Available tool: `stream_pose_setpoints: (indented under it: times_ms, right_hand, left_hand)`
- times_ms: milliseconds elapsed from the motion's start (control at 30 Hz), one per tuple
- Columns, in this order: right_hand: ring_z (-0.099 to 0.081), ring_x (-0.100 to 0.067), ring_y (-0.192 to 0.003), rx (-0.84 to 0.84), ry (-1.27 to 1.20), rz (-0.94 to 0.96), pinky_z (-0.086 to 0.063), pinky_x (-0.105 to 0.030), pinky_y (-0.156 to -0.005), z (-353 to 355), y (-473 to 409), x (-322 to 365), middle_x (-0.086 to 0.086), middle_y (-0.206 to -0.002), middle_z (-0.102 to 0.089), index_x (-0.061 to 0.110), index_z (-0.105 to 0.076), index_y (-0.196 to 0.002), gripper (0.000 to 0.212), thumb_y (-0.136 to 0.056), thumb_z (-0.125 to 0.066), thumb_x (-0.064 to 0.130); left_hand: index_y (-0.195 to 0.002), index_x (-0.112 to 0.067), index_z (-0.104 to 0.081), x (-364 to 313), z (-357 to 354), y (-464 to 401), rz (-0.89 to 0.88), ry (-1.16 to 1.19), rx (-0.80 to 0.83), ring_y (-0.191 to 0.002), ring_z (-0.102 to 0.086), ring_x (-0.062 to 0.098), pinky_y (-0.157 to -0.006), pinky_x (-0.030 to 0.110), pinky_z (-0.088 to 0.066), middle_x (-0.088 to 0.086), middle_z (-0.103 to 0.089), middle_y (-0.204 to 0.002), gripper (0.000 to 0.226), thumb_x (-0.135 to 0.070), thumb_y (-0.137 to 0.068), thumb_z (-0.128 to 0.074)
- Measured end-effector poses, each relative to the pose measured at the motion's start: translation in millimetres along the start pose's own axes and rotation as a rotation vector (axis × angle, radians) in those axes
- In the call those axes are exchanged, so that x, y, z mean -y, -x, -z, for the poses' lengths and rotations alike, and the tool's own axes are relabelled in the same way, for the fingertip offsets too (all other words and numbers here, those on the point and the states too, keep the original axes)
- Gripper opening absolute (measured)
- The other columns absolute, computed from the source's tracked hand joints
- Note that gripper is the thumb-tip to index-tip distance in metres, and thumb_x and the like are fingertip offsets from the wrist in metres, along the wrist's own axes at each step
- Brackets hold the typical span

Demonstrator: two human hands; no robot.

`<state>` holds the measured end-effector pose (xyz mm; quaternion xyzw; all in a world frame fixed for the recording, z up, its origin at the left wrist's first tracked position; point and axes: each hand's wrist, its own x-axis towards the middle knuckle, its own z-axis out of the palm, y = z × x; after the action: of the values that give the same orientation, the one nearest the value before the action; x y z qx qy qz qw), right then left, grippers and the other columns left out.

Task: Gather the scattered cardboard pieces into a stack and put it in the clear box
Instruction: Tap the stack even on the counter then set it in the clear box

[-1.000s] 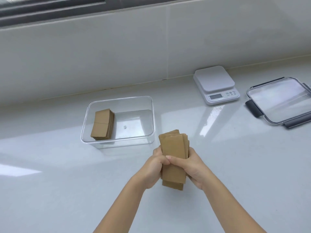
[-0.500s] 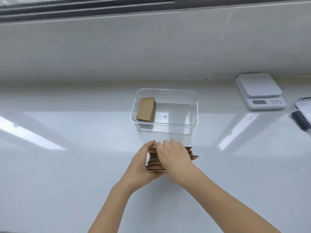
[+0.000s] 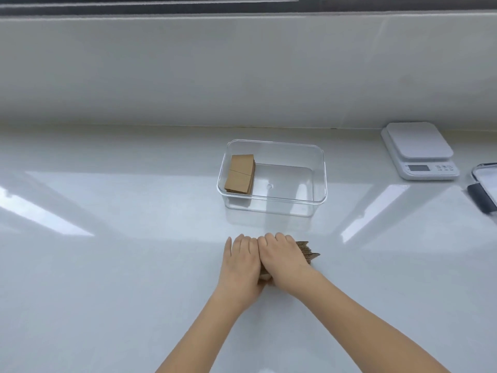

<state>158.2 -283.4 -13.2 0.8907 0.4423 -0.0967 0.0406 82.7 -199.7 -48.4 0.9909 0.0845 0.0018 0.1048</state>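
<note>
Both hands lie palm-down, side by side and touching, on the cardboard stack [image 3: 309,253] on the white bench [image 3: 107,265]. The left hand [image 3: 240,263] and right hand [image 3: 285,261] press and grasp it, so only its right edge shows. Just beyond stands the clear box [image 3: 320,179], with another cardboard bundle [image 3: 240,174] leaning at its left end.

Left hand [image 3: 242,262], right hand [image 3: 285,258] side by side, palms down, touching.

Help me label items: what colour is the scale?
White scale, grey display; head view.
</note>
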Motion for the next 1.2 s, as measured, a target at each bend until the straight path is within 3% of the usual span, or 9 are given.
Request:
stream_pose_setpoints:
  times_ms: [167, 333, 433, 500, 600, 700, 800, 933, 1200]
  right_hand:
    - [-0.054, -0.017, -0.047, -0.117, 0.048, -0.048, -0.043, -0.026, -0.047, -13, 1, 1, 0.002, -0.055, -0.055, 0.018, -0.06, -0.06, 0.049, -0.016, -0.081, 0.025]
    - [-0.057, -0.029, -0.09, -0.04, 0.039, -0.037, -0.042, -0.041, -0.076, -10, -2, -5, -0.004, -0.101, -0.056, 0.012, -0.05, -0.104, 0.051, -0.06, -0.076, 0.017]
    - [-0.051, -0.03, -0.103, 0.055, -0.093, -0.067, -0.035, -0.041, -0.084, -5, -1, -7, -0.003, -0.114, -0.051, 0.014, -0.04, -0.116, 0.054, -0.072, -0.069, 0.027]
    - [-0.052, -0.025, -0.1, -0.066, -0.361, -0.074, -0.036, -0.039, -0.086, -1, 4, -12, 0.002, -0.111, -0.053, 0.017, -0.044, -0.116, 0.058, -0.068, -0.07, 0.039]
    - [-0.055, -0.014, -0.091, -0.205, -1.033, -0.078, -0.047, -0.032, -0.078, 11, 12, -11, 0.008, -0.099, -0.057, 0.022, -0.049, -0.108, 0.062, -0.053, -0.076, 0.029]
    - [-0.058, -0.005, -0.09, -0.239, -1.373, -0.096, -0.049, -0.018, -0.07, 4, 14, -8, 0.008, -0.102, -0.06, 0.035, -0.047, -0.106, 0.068, -0.051, -0.076, 0.007]
    - [-0.06, 0.001, -0.09, -0.25, -1.382, -0.201, -0.047, -0.02, -0.074, -28, 20, -11, 0.013, -0.103, -0.061, 0.041, -0.044, -0.106, 0.07, -0.052, -0.076, 0.01]
    - [-0.06, 0.003, -0.091, -0.242, -1.306, -0.283, -0.045, -0.018, -0.074, -49, 24, -16, 0.013, -0.104, -0.06, 0.037, -0.042, -0.106, 0.066, -0.053, -0.076, 0.02]
    - [-0.055, 0.013, -0.095, -0.287, -1.318, -0.228, -0.041, -0.004, -0.076, -44, 18, -13, 0.019, -0.106, -0.055, 0.041, -0.039, -0.104, 0.061, -0.059, -0.075, 0.02]
  left_hand:
    - [-0.1, -0.007, -0.052, 1, -6, -2, 0.009, -0.081, -0.028, -0.088, -0.064, 0.026, -0.087, 0.05, -0.051, 0.003, -0.061, -0.088, 0.073, -0.04, -0.039, -0.077]
    - [-0.121, -0.01, -0.042, 2, 6, -10, 0.063, 0.072, 0.163, -0.107, -0.047, 0.02, -0.105, 0.042, -0.032, 0.001, -0.05, -0.112, 0.065, -0.037, -0.067, -0.065]
    - [-0.11, -0.02, -0.048, 13, 32, -8, 0.17, 0.597, 0.223, -0.092, -0.054, 0.014, -0.084, 0.031, -0.047, -0.004, -0.055, -0.104, 0.049, -0.024, -0.066, -0.069]
    - [-0.106, -0.026, -0.049, 21, 53, -5, 0.159, 0.792, 0.149, -0.096, -0.055, 0.009, -0.076, 0.023, -0.049, -0.008, -0.053, -0.105, 0.049, -0.017, -0.063, -0.072]
    - [-0.113, -0.025, -0.046, 17, 89, -9, 0.015, 0.62, 0.071, -0.103, -0.048, 0.006, -0.084, 0.02, -0.042, -0.007, -0.049, -0.11, 0.054, -0.018, -0.065, -0.07]
    - [-0.123, -0.014, -0.041, 1, 96, -23, -0.119, 0.267, 0.051, -0.111, -0.043, 0.018, -0.097, 0.027, -0.035, 0.001, -0.048, -0.119, 0.057, -0.016, -0.069, -0.061]
    - [-0.141, -0.009, -0.027, -10, 70, -28, -0.16, 0.176, 0.153, -0.134, -0.028, 0.022, -0.115, 0.037, -0.014, 0.006, -0.038, -0.141, 0.08, -0.018, -0.07, -0.062]
    - [-0.146, -0.008, -0.015, -14, 51, -26, -0.203, 0.115, 0.075, -0.144, -0.01, 0.023, -0.118, 0.04, 0.006, 0.007, -0.023, -0.152, 0.092, -0.023, -0.068, -0.062]
    - [-0.147, -0.001, -0.007, -13, 54, -23, -0.25, 0.141, 0.06, -0.145, -0.005, 0.028, -0.118, 0.042, 0.0, 0.014, -0.018, -0.155, 0.096, -0.022, -0.067, -0.056]
